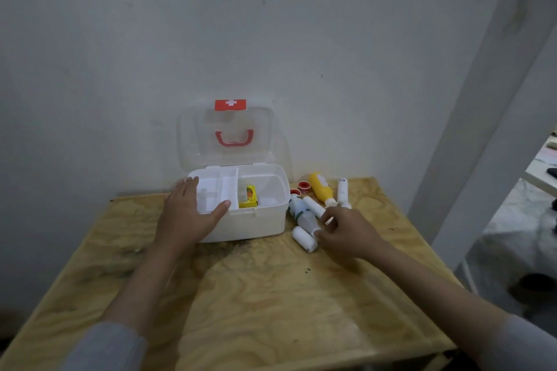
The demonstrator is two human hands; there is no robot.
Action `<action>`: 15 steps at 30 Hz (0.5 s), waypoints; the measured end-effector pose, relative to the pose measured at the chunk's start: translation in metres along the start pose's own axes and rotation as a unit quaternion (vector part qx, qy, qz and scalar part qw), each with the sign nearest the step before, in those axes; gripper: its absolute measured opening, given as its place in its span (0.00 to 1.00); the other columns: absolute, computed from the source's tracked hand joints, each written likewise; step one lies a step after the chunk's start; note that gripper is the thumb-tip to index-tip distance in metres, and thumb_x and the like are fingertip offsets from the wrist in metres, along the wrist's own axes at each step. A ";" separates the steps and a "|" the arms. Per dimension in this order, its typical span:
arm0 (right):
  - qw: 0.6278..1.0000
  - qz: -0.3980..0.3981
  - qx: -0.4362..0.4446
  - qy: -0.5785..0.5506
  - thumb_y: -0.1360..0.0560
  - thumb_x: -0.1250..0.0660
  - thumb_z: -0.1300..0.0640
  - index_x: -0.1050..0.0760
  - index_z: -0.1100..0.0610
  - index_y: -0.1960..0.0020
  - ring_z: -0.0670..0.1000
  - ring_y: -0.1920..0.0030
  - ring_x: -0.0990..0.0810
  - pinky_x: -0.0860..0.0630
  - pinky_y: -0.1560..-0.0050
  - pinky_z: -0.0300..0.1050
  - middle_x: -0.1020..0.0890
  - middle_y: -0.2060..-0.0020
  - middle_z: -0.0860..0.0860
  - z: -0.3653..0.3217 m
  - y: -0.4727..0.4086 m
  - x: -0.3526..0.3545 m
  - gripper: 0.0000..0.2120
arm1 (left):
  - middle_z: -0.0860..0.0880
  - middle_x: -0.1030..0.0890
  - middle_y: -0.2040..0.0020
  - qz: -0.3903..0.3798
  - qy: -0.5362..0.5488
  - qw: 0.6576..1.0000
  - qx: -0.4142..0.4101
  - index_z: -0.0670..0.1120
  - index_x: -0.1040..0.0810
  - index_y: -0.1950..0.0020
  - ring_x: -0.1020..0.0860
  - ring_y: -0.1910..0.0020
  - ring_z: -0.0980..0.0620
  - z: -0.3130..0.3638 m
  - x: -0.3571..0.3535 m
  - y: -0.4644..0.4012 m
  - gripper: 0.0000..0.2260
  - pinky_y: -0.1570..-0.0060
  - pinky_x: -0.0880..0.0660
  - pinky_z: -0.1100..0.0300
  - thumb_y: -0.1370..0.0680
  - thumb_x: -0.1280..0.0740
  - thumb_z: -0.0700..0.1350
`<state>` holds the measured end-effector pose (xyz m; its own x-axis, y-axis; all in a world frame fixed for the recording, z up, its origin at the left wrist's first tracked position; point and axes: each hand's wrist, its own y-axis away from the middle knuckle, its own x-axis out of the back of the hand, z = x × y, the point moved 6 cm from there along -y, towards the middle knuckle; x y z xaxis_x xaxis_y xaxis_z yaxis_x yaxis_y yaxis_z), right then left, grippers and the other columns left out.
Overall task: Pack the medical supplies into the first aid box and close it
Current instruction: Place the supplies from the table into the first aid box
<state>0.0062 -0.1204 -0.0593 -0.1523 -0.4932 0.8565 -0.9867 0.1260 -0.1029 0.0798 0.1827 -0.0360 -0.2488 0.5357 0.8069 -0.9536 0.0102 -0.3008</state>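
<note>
A white first aid box [259, 224] stands open at the back of the table, its clear lid [226, 135] upright with a red handle and red cross label. A yellow packet [248, 197] lies inside, beside a white inner tray [217, 190]. My left hand [187, 214] rests spread on the box's left front rim, thumb on the tray edge. Right of the box lie a white bottle [301, 212], bandage rolls [304, 238], a yellow bottle [321, 188], a white tube [343, 191] and a red tape roll [303, 185]. My right hand [346, 233] touches the supplies, fingers curled over something white.
The plywood table [256, 295] has its right edge close to the supplies. A grey wall stands right behind the box. A white post [482, 129] leans at the right. Beyond the table's right side lies the floor.
</note>
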 end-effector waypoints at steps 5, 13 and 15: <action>0.998 0.046 -0.030 -0.027 0.30 0.32 0.49 0.23 0.50 0.48 0.43 0.66 0.25 0.31 0.68 0.40 0.24 0.67 0.43 -0.006 0.006 -0.014 0.12 | 0.46 0.41 0.23 -0.003 0.007 1.000 0.007 0.46 0.43 0.24 0.44 0.24 0.45 0.000 0.001 0.001 0.40 0.28 0.42 0.45 0.29 0.35 0.65; 0.918 0.112 -0.176 -0.338 0.35 0.27 0.58 0.18 0.54 0.59 0.51 0.55 0.17 0.20 0.55 0.44 0.17 0.54 0.55 0.013 0.000 -0.019 0.05 | 0.46 0.42 0.22 -0.004 0.016 1.000 0.009 0.46 0.43 0.24 0.44 0.24 0.45 0.001 0.002 0.003 0.40 0.29 0.41 0.45 0.29 0.35 0.65; 0.859 0.119 -0.198 -0.456 0.33 0.27 0.63 0.18 0.62 0.57 0.54 0.59 0.15 0.18 0.56 0.46 0.16 0.57 0.58 0.012 0.001 -0.016 0.05 | 0.46 0.42 0.22 -0.006 0.018 1.000 0.013 0.47 0.44 0.24 0.44 0.24 0.45 0.001 0.002 0.003 0.40 0.29 0.41 0.44 0.29 0.35 0.65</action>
<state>0.0069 -0.1229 -0.0790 -0.5064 -0.8600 0.0635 -0.8522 0.5103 0.1152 0.0759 0.1832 -0.0350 -0.2309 0.5664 0.7911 -0.9609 -0.0052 -0.2767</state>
